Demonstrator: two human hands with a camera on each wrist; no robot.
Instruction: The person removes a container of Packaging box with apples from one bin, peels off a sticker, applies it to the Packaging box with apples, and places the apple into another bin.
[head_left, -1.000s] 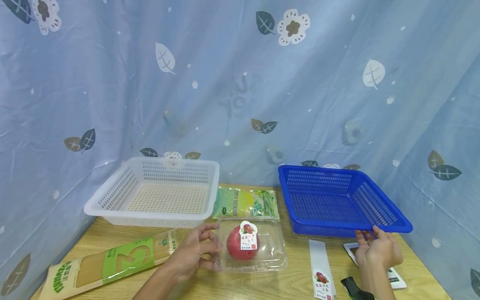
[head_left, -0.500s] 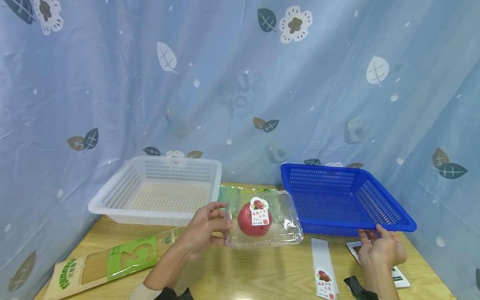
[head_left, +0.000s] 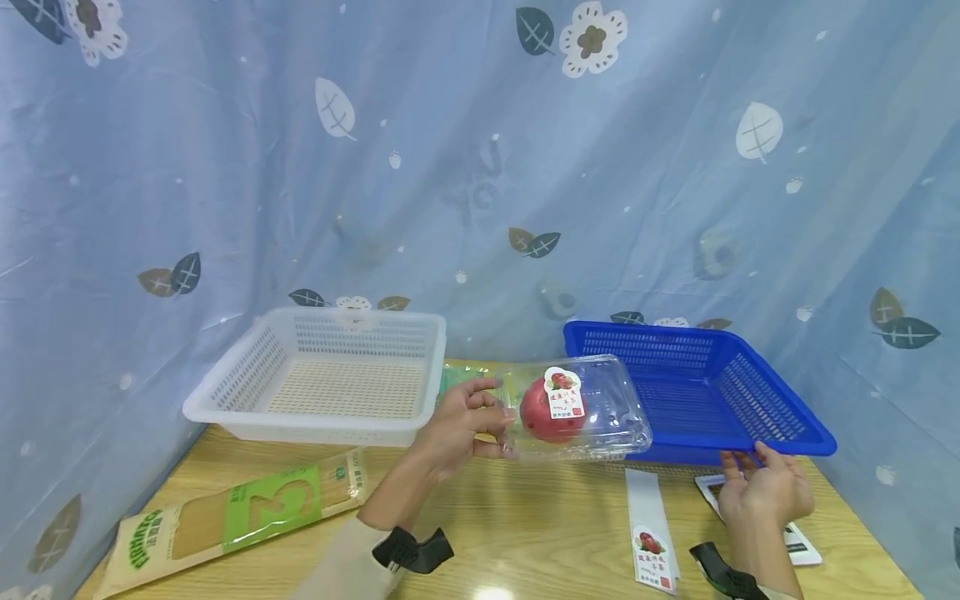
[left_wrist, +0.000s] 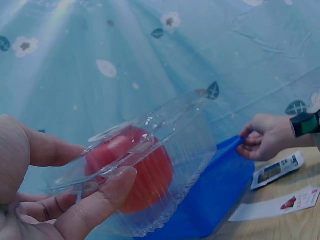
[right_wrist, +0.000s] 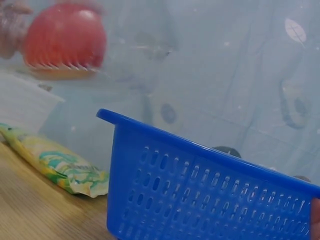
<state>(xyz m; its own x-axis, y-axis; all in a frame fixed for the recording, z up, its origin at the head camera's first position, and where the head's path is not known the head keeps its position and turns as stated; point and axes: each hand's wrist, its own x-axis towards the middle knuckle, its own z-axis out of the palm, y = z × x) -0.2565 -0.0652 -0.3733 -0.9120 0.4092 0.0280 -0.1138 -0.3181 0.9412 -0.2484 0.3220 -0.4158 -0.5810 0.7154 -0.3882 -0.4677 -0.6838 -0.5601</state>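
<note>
My left hand [head_left: 465,427] pinches the left edge of a clear plastic clamshell box [head_left: 611,412], thumb and fingers on its two sides. Inside lies a round red fruit [head_left: 551,412]; a white label [head_left: 566,394] with printed fruit sits on the lid. The box is held in the air, slightly tilted, its right part in front of the left corner of the blue basket [head_left: 667,396]. At the basket's front right rim, my right hand [head_left: 768,487] grips the edge with its thumb on top. From the left wrist view, the fruit [left_wrist: 142,170] shows through the box's ribbed wall.
A white basket [head_left: 345,429] stands at the back left. In front of it lies a long noodle packet [head_left: 247,512]. Behind the box is a green-yellow packet [right_wrist: 65,162]. A white label strip [head_left: 648,525] and a small pouch [head_left: 798,542] lie near the right hand.
My left hand has lifted the clamshell box off the table and carried it right, toward the blue basket. The right hand has stayed on the basket's rim.
</note>
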